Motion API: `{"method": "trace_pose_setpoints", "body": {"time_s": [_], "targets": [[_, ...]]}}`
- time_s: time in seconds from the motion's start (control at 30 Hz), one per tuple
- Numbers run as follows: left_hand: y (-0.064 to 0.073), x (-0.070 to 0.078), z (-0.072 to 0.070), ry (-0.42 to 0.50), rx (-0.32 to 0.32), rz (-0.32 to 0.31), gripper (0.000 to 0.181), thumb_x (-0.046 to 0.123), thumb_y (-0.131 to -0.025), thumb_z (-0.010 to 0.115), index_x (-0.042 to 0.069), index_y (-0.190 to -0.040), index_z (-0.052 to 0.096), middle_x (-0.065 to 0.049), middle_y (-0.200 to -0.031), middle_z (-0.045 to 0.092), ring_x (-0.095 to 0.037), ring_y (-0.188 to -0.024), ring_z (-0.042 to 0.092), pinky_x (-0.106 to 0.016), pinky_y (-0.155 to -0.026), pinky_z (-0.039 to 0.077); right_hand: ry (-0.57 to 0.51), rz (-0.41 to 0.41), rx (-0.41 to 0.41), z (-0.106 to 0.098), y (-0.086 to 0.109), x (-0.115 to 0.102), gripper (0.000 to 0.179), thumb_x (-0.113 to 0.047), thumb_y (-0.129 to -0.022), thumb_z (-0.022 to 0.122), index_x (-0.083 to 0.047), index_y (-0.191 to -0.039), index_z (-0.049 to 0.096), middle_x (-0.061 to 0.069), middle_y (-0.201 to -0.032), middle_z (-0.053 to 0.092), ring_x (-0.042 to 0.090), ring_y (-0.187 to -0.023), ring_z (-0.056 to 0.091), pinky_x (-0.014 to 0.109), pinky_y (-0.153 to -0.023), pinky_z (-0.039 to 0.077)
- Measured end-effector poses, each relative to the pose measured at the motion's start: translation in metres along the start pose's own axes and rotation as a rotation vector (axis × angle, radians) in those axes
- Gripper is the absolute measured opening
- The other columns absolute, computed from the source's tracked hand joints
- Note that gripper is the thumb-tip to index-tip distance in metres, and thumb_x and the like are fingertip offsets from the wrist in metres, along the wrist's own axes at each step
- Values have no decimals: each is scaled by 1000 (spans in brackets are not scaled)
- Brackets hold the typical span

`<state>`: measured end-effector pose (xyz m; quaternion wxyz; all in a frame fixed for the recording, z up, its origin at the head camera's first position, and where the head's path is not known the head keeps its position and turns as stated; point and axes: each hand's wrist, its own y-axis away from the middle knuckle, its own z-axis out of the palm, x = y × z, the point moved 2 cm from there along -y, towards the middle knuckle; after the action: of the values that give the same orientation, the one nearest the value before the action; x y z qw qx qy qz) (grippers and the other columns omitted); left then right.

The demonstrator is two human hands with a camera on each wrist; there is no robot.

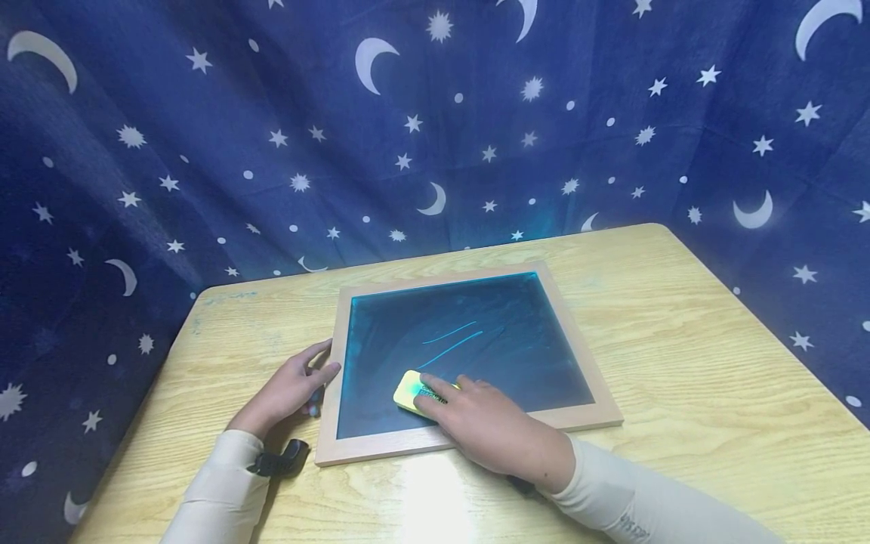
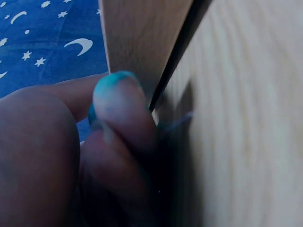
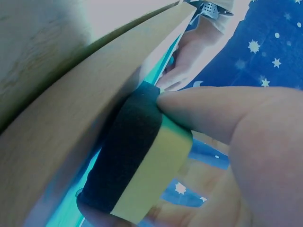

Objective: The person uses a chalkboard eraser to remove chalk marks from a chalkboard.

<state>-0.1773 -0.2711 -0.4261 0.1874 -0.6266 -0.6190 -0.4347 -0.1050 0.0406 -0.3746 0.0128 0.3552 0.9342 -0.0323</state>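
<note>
A wood-framed chalkboard [image 1: 469, 347] lies on the table, with two blue chalk lines near its middle. My right hand [image 1: 492, 427] grips a yellow chalkboard eraser [image 1: 408, 389] over the lower part of the board. In the right wrist view the eraser [image 3: 151, 170] shows its dark felt side facing the board, with thumb and fingers on opposite sides of its yellow body. At the board's left edge, my left hand [image 1: 288, 389] holds the wooden frame [image 2: 142, 38], thumb at its top face. Blue-green colour stains a left fingertip [image 2: 116, 87], and the other left fingers are curled beside the frame.
The light wood table [image 1: 686, 363] extends around the board, with faint blue smudges at its far left corner. A dark blue curtain [image 1: 476, 136] with moons and stars hangs behind and at both sides. A black strap [image 1: 282, 459] circles the left wrist.
</note>
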Motion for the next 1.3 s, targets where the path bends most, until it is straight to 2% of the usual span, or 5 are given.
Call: {"method": "trace_pose_setpoints", "body": {"time_s": [0.2,0.47,0.8,1.13,1.3], "targets": [[0,0,0,12,-6,1,73,45,-101,57,15,-159,25,-1,-60,51,-15,-45,48,-33,-47,50,-30,42,-3,0,2,5,32,-12,-102,56,-24,-132,55,5,-150,51,27,-97,64,40,-73,56],[0,0,0,8,-6,0,72,45,-101,57,16,-159,26,0,-57,48,-15,-45,47,-32,-46,49,-27,70,55,-1,4,17,28,-12,-100,57,-23,-126,57,6,-144,56,25,-86,63,35,-64,51],[1,0,0,9,-6,5,72,44,-101,57,16,-159,25,0,-56,48,-15,-45,48,-33,-46,49,-43,112,81,-4,5,36,27,-7,-100,56,-20,-125,57,9,-137,60,27,-81,61,41,-65,54],[0,1,0,-8,14,-10,70,44,-102,56,15,-159,26,-8,-76,65,-15,-46,51,-32,-47,52,-58,218,80,-12,7,67,24,-4,-97,60,-16,-118,57,12,-130,62,29,-79,60,44,-65,54],[0,1,-1,-16,15,-7,71,45,-102,56,15,-159,26,-7,-74,64,-15,-47,49,-33,-47,51,-79,257,95,-13,9,84,28,-1,-92,65,-13,-117,58,15,-127,63,32,-79,62,47,-69,55]]}}
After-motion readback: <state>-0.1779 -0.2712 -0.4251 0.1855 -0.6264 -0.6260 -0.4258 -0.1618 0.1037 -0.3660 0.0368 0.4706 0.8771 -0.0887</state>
